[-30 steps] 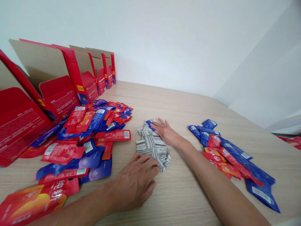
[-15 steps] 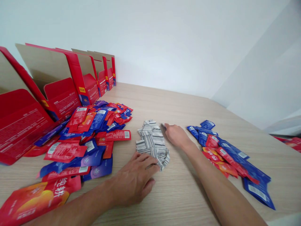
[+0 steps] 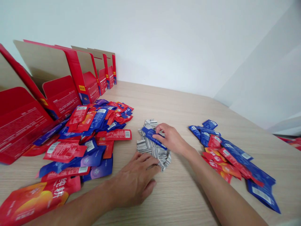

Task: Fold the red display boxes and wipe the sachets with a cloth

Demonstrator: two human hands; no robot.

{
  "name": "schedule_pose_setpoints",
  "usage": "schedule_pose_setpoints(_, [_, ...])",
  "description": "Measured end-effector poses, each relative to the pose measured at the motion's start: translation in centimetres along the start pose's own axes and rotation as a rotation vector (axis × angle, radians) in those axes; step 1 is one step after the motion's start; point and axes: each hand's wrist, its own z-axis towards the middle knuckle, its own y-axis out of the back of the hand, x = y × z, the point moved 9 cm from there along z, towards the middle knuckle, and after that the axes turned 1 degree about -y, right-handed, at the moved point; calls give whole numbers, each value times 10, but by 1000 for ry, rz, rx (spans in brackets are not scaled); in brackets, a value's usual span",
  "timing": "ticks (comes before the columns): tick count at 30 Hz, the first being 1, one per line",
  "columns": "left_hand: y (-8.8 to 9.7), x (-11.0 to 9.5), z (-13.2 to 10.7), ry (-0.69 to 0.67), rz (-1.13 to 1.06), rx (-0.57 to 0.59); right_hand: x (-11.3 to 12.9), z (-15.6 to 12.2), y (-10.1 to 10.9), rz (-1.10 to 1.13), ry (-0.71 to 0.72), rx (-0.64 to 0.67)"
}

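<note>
A crumpled grey-and-white striped cloth (image 3: pixel 147 146) lies on the table between my hands. On top of it rests a slim blue sachet (image 3: pixel 150 135), slanting down to the right. The thumb and curled fingers of my right hand (image 3: pixel 171 138) are on the sachet's right part and hide some of it. My left hand (image 3: pixel 137 177) lies palm down with fingers stretched out, fingertips at the cloth's near edge. To the left is a pile of red and blue sachets (image 3: pixel 98 121); a smaller group of red and blue sachets (image 3: pixel 227 150) lies on the right.
Several open red cardboard boxes (image 3: pixel 62 91) stand in a row along the left side. A large red-and-orange pouch (image 3: pixel 42 197) lies at the near left. Behind the wooden table (image 3: pixel 160 94) rises a white wall (image 3: pixel 169 44). More red packs (image 3: pixel 291 141) show at the far right edge.
My right hand has moved slightly left onto the cloth. The blue sachet now shows on top of the cloth, where only stripes were visible before. My left hand has hardly moved.
</note>
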Motion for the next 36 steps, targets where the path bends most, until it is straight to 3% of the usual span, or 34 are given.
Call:
schedule_pose_setpoints(5, [0,0,1,0,2,-2,13,-7,-10,-4,85,120])
schedule_pose_setpoints(14, [-1,1,-1,-8,24,-12,-18,-1,-6,28,10,141])
schedule_pose_setpoints(17, [1,-1,0,-9,35,-16,-24,-3,-2,-100,-55,193])
schedule_pose_setpoints(23, [2,-3,0,-27,65,-21,-20,-9,-4,-563,-241,277])
schedule_pose_setpoints(26, [1,-2,-1,-25,76,-18,-22,-11,2,-663,-325,317])
schedule_pose_setpoints(28, [0,-2,0,-30,81,-20,-20,-8,12,-657,-364,273])
schedule_pose_setpoints(30, [0,-3,1,-39,85,-31,-10,-1,23,-521,-377,160])
schedule_pose_setpoints(32, [-1,-3,2,-45,90,-39,6,9,24,-175,-389,61])
schedule_pose_setpoints(34, [-1,-3,3,-46,91,-45,29,20,7,270,-410,80])
schedule_pose_setpoints(36, [0,-3,3,-41,86,-44,63,36,-24,616,-419,208])
